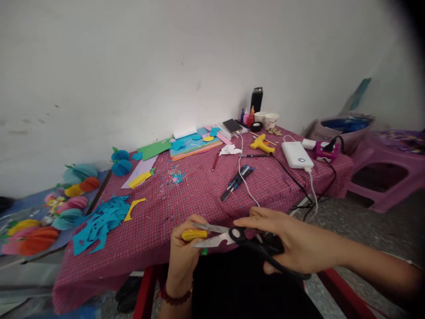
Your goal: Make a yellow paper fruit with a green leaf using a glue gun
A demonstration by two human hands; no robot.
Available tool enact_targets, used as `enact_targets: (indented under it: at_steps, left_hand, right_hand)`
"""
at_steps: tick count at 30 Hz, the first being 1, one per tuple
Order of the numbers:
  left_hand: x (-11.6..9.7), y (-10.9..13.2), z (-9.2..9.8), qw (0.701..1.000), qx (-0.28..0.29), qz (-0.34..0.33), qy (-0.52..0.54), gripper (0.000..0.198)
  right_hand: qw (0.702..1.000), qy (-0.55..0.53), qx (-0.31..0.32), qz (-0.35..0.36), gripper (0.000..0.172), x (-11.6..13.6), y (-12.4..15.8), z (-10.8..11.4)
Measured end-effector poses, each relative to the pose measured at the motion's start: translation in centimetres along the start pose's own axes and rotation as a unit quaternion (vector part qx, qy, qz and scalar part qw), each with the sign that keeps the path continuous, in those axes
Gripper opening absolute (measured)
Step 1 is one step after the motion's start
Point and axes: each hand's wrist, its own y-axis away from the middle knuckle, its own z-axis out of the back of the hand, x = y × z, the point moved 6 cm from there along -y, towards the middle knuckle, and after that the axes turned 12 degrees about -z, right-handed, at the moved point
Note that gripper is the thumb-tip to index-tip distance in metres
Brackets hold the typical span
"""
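Note:
Near the table's front edge, my left hand (183, 252) pinches a small folded stack of yellow paper (194, 235). A bit of green paper (204, 251) shows just below it. My right hand (282, 235) grips black-handled scissors (215, 239) by the handles. Their blades are apart, pointing left, one above and one below the yellow paper. Part of the scissor handles is hidden behind my right fingers.
A checked cloth covers the table (186, 204). Blue paper scraps (102, 223) lie at left beside layered paper fruits (40, 239). A folding cutter (237, 181), yellow glue gun (262, 144), power bank (296, 154) and cables lie right; a black flask (256, 99) stands behind.

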Motion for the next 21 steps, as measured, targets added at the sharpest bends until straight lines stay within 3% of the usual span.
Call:
enact_targets:
  at_steps: [6,21]
  left_hand:
    - [-0.02,0.18,-0.11,0.999,0.006,-0.003,-0.032,0.006]
    - [0.83,0.28,-0.73,0.997,-0.019,0.039,-0.058,0.015]
  right_hand:
    - [1.0,-0.022,0.014,-0.007,0.078,0.16,-0.49,-0.26]
    - [1.0,-0.03,0.001,0.006,0.075,0.16,-0.64,-0.66]
